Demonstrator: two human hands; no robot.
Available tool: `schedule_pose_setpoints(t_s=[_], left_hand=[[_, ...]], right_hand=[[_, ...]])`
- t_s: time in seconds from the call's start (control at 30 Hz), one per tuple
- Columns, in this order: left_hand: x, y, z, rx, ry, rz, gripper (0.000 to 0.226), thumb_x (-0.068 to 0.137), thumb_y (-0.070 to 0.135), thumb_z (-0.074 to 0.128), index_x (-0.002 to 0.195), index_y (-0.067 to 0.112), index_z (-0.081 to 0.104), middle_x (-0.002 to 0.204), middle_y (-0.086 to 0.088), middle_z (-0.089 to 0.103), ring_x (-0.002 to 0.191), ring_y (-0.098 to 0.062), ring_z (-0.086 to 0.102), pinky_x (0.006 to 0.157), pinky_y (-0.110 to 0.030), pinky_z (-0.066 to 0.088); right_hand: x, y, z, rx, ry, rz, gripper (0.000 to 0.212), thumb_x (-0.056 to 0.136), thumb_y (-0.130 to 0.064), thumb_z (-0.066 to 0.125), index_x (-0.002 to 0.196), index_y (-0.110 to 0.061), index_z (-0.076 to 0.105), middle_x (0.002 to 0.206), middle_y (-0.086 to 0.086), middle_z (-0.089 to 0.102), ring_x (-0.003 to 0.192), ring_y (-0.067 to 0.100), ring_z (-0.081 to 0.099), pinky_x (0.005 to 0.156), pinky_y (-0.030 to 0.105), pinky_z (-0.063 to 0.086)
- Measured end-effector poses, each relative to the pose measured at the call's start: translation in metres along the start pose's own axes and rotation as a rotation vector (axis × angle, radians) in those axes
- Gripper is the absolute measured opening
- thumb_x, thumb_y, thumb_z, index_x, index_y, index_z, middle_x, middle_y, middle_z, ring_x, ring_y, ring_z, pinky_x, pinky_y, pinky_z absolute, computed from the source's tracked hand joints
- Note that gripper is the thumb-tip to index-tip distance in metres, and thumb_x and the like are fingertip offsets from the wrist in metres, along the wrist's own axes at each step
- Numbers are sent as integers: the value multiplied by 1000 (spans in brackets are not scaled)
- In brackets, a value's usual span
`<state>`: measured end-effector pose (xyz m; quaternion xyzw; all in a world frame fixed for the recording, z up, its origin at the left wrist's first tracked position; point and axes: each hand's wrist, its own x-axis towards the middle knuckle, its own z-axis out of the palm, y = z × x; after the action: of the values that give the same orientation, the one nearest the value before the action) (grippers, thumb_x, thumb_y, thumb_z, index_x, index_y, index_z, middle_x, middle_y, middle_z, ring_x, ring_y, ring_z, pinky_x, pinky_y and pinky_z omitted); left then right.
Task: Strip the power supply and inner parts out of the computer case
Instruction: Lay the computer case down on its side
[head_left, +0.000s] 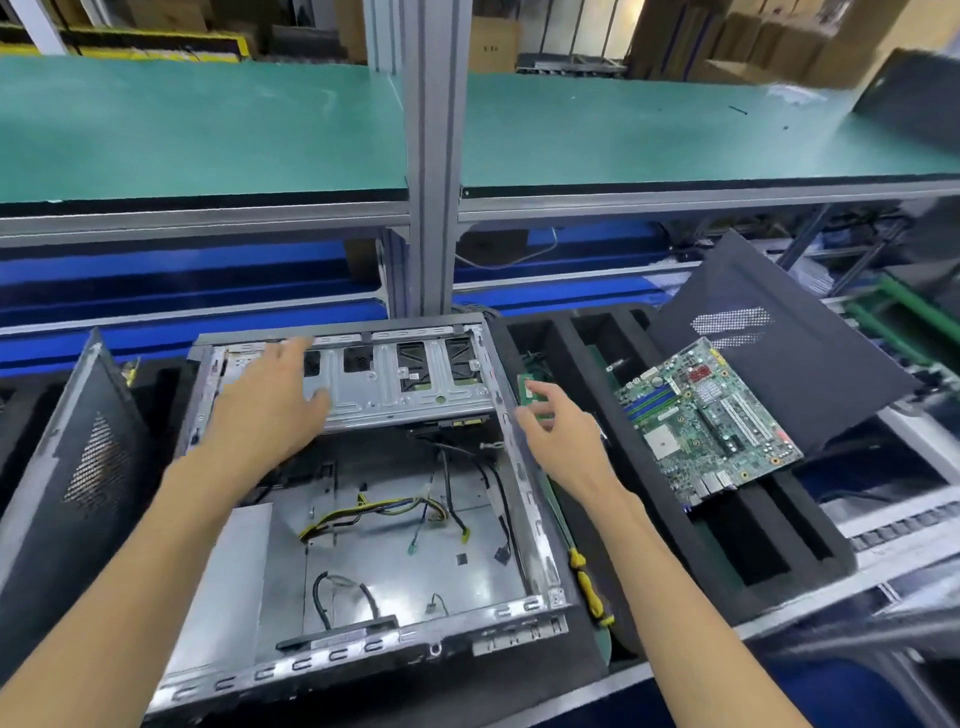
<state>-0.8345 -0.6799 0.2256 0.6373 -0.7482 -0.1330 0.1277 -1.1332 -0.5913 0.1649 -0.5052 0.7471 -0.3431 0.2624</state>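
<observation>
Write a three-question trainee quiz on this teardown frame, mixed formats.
1. True or false: the motherboard is still mounted inside the computer case.
2. Which of the hands rests on the drive cage? A) left hand B) right hand
3. Fill in: the loose yellow and black cable bundle lies on the case ____.

Key: 1 false, it lies outside, to the right, on the black foam tray. 2 A. 3 floor.

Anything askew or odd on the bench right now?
The motherboard lies tilted across the black foam tray, not seated in a slot, partly on a leaning side panel. Loose cables sprawl inside the case.
</observation>
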Motion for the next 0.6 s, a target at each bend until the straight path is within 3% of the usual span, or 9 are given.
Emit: schedule_pose_setpoints(t_s=[0.03,0.1,0.2,0.27,0.37,0.47,0.6], left_hand=[[-5,27,7,-108,-9,106,54,97,25,58,148,21,42,149,-9,48,133,-31,47,105,-47,41],[-17,75,26,-230,-96,319,40,99,23,56,139,25,53,145,1,53,132,-20,49,108,-38,39],[-35,130,58,-264,-242,564,30,101,21,53,129,25,61,132,5,61,123,-15,54,106,-31,42],[-44,155,78,-253,-301,641,28,101,18,51,125,23,65,121,4,65,110,-15,59,97,-30,47],[-57,179,103,-197,-346,711,26,100,17,51,120,22,67,116,6,68,102,-14,60,88,-26,42],[-68,192,123,-99,-368,742,26,100,20,49,118,26,66,115,8,68,107,-14,60,99,-31,38],[-75,195,134,-24,-304,722,25,99,22,49,111,31,68,111,14,69,108,-11,59,106,-34,32]], right_hand=[[-3,7,-7,7,66,22,32,100,-36,56,131,-28,58,99,-16,66,85,1,65,64,11,47],[-13,24,-23,-22,141,69,17,100,-30,54,111,-25,66,85,-12,69,80,8,67,61,19,50],[-35,50,-41,-86,126,140,10,99,-27,56,95,-25,65,76,-10,65,70,8,61,56,24,43],[-51,66,-48,-115,91,204,12,98,-28,57,87,-24,61,69,-7,63,69,15,60,56,26,44],[-74,87,-48,-176,15,301,10,95,-34,62,91,-25,60,78,-12,62,87,20,65,70,32,50],[-95,104,-32,-279,-96,326,25,91,-45,67,103,-24,58,93,-9,62,100,21,63,72,30,42],[-116,126,-7,-376,-209,321,36,94,-43,66,113,-17,50,114,2,63,106,27,62,78,35,45]])
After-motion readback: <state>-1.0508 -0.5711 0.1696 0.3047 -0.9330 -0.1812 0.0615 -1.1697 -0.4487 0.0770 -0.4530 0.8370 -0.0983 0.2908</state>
